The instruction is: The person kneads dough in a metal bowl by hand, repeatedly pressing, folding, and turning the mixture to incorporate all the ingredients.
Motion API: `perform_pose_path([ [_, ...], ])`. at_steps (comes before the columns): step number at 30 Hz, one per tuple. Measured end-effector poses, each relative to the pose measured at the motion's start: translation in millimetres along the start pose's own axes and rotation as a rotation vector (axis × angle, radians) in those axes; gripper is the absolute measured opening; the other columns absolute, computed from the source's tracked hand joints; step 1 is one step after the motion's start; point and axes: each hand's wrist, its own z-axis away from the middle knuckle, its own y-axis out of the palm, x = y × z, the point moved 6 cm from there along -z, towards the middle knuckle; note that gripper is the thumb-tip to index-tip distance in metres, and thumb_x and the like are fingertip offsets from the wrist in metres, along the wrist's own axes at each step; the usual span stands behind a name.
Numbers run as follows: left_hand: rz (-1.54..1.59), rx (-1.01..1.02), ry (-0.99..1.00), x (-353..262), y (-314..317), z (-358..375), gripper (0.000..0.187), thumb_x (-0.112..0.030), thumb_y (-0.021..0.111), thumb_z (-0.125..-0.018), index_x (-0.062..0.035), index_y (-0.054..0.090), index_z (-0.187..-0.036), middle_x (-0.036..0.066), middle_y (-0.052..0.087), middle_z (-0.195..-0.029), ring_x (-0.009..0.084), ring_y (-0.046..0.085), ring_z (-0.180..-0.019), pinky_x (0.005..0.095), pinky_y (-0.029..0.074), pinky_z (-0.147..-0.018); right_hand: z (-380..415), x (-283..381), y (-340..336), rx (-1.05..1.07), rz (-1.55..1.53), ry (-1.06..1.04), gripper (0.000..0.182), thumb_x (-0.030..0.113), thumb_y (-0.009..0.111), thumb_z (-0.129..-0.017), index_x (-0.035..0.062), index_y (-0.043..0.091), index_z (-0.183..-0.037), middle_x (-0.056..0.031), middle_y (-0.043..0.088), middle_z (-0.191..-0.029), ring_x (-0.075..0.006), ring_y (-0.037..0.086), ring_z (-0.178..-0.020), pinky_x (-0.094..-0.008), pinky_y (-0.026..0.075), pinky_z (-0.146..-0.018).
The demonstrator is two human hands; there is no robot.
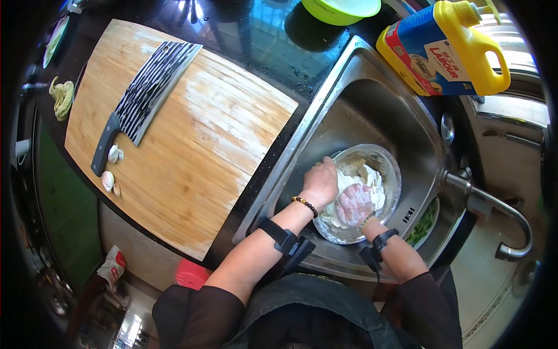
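A round metal bowl [396, 168] stands in the sink basin, with white floury dough [376, 185] inside it. My left hand [321, 181] is closed on the bowl's left rim. Down in the bowl, my right hand [354, 205] presses into the dough, its skin coated with white flour. The fingers of that hand look curled into the dough, and their tips are hidden.
Left of the sink [363, 110] lies a wooden cutting board [197, 157] with a cleaver [152, 87] and garlic [108, 181]. A yellow jug [444, 52] stands behind the sink. The faucet [494, 200] is at right, near leafy greens [424, 224]. A green bowl [331, 13] sits at the back.
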Motion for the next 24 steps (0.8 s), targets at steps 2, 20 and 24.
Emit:
perform_pose_path([
  [2, 0.008, 0.004, -0.010, 0, 0, 0, 0.029, 0.000, 0.055, -0.063, 0.0076, 0.042, -0.089, 0.027, 0.057, -0.083, 0.0377, 0.058, -0.083, 0.0415, 0.047, -0.075, -14, -3, 11, 0.156, 0.044, 0.073, 0.015, 0.027, 0.056, -0.064, 0.0128, 0.057, -0.068, -0.0075, 0.050, -0.077, -0.0260, 0.046, -0.081, -0.0419, 0.033, -0.069],
  [20, 0.043, -0.011, 0.005, -2, -3, 0, 0.028, -0.006, 0.054, -0.068, 0.0086, 0.044, -0.090, 0.030, 0.057, -0.084, 0.0401, 0.058, -0.082, 0.0438, 0.046, -0.075, -46, -17, 29, 0.028, -0.132, 0.256, 0.031, 0.025, 0.050, -0.073, 0.0050, 0.055, -0.097, -0.0147, 0.054, -0.104, -0.0283, 0.044, -0.104, -0.0422, 0.031, -0.088],
  [24, 0.021, 0.006, 0.017, -5, -3, 3, 0.028, -0.001, 0.052, -0.066, 0.0087, 0.044, -0.091, 0.030, 0.057, -0.085, 0.0400, 0.057, -0.085, 0.0431, 0.046, -0.077, 18, -24, -47, -0.455, -0.194, 0.590, 0.022, 0.015, 0.054, -0.074, 0.0027, 0.054, -0.092, -0.0170, 0.053, -0.103, -0.0321, 0.047, -0.101, -0.0426, 0.035, -0.088],
])
